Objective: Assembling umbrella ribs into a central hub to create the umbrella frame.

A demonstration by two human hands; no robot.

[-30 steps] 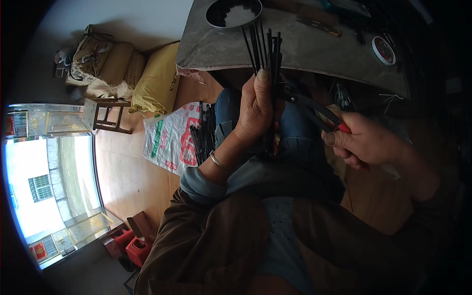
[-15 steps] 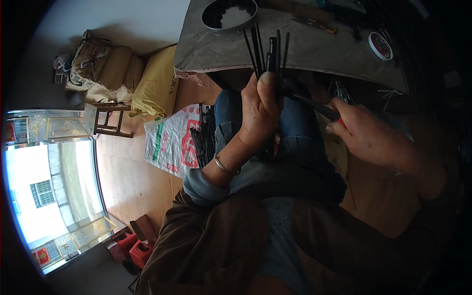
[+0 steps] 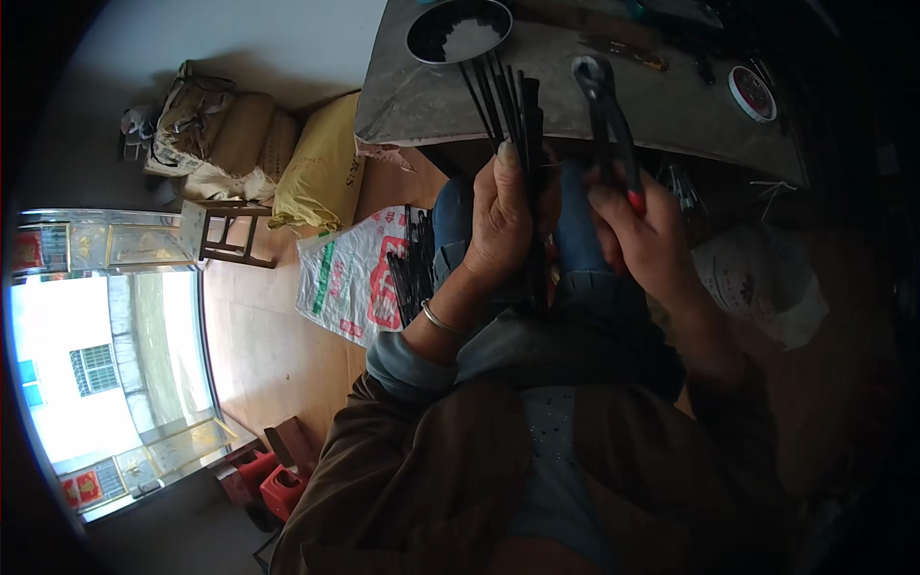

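My left hand (image 3: 500, 213) is closed round a bundle of thin black rods (image 3: 496, 101) above my lap. Their upper ends fan out toward the table edge, and one thicker dark piece stands among them. To the right, my right hand (image 3: 650, 238) grips a pair of pliers (image 3: 596, 94) by the handles, one red-tipped. The head of the pliers points up and away, apart from the rods. Similar black rods (image 3: 412, 266) lie in a heap on a printed white sack (image 3: 337, 278) on the floor at my left.
Ahead stands a grey-topped table (image 3: 398, 103). It bears a dark bowl (image 3: 419, 46) with black and white contents, a knife (image 3: 628, 53) and a round white-rimmed lid (image 3: 752, 94). A wooden stool (image 3: 230, 232), yellow sack (image 3: 321, 168) and red containers (image 3: 280, 489) stand left. A clear plastic bag (image 3: 767, 287) lies right.
The pliers have come away from the bundle and turned upward as my right hand moved left, closer to my left hand. My left hand still grips the rods, now tilted slightly left.
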